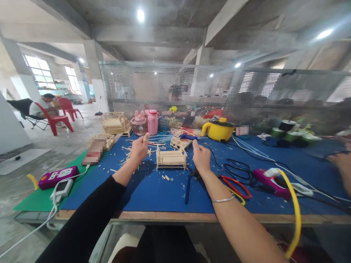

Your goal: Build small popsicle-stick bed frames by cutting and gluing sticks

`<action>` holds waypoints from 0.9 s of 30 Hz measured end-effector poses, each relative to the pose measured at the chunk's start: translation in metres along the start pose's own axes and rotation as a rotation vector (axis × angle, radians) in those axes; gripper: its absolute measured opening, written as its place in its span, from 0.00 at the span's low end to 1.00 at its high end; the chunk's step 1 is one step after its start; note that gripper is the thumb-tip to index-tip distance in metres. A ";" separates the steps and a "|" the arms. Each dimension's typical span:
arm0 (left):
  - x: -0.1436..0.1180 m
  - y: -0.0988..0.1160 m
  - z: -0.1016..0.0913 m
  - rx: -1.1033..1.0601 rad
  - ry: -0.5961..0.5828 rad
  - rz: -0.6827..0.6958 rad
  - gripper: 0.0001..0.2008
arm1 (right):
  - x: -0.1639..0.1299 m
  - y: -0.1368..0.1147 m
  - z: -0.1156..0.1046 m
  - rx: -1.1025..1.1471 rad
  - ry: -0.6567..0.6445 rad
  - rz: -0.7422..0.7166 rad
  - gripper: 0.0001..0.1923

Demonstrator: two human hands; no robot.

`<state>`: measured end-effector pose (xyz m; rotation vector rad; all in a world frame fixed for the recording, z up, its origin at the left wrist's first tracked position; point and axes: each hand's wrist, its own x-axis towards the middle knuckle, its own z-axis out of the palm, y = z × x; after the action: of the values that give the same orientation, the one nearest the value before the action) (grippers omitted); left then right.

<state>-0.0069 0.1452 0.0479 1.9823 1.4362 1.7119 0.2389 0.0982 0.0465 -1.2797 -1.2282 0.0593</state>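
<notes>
Stick crate (171,157) on blue mat (153,190), btwn both hands. Left hand (139,149) clenched, thumb up, holding nothing visible. Right hand (201,157) loosely curled, likewise; glue gun (189,182) just below.

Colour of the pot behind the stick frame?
Yellow, with a dark lid: the pot shows best in the head view, beyond the stick frame.

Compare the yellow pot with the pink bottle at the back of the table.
The yellow pot is low and wide; the pink bottle is tall and narrow. The yellow pot has a side handle and a dark lid, the pink bottle a pink cap. The pot stands right of the middle, the bottle left. Both stand upright on the blue table.
</notes>
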 end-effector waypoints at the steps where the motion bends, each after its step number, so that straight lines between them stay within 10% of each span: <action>1: 0.001 -0.003 0.002 0.001 -0.005 0.006 0.22 | -0.001 0.000 0.000 0.000 -0.006 0.004 0.28; 11: -0.012 -0.022 -0.004 -0.068 -0.117 0.066 0.12 | -0.007 -0.011 0.004 0.003 -0.010 -0.067 0.11; 18: -0.018 -0.005 -0.006 -0.060 -0.225 0.076 0.24 | -0.095 -0.046 -0.037 -0.427 -0.587 -0.436 0.13; 27: -0.023 0.002 0.000 -0.057 -0.278 0.132 0.18 | -0.120 -0.014 -0.062 -0.623 -0.780 -0.220 0.25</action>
<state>-0.0035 0.1271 0.0336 2.2217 1.1758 1.4330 0.2237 -0.0256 -0.0085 -1.7169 -2.1691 0.0146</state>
